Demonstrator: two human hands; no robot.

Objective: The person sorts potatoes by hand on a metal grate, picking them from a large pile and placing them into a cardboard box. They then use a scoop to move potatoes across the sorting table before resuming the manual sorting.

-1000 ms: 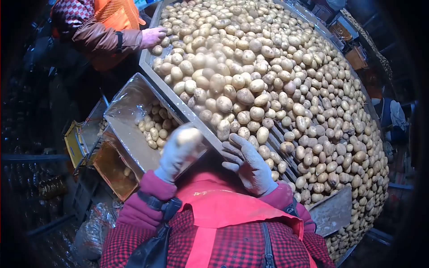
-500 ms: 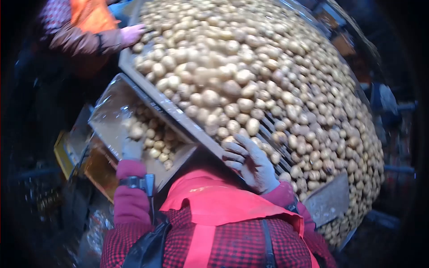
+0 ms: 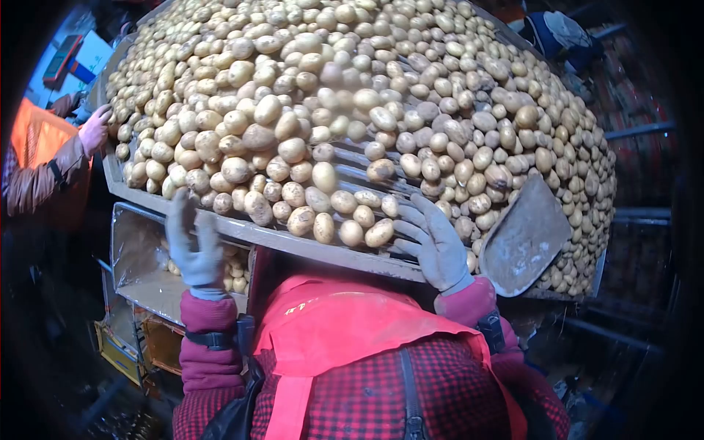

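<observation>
Many potatoes [image 3: 293, 150] lie heaped on a large slatted table [image 3: 293, 241] in front of me. My left hand [image 3: 195, 246], in a pale glove, is raised over the table's near edge by the box [image 3: 139, 275], its fingers apart and nothing in it. Some potatoes show inside that box, partly hidden by my hand. My right hand [image 3: 433, 238], gloved too, has its fingers spread beside the potatoes at the near edge, over the bare slats, and holds nothing. To its right a dirty scoop-like plate [image 3: 526, 238] rests on the potatoes.
At the left, a person in an orange apron has a gloved hand [image 3: 95, 130] at the table's corner. Below the box stand a yellow crate [image 3: 121, 356] and other containers. A red and black device [image 3: 63, 60] is at the upper left. Dark clothing shows at the upper right.
The view has turned, so the table's edge now runs more level. My left hand has come out of the box and up to the table's edge. My right hand remains open near the slats.
</observation>
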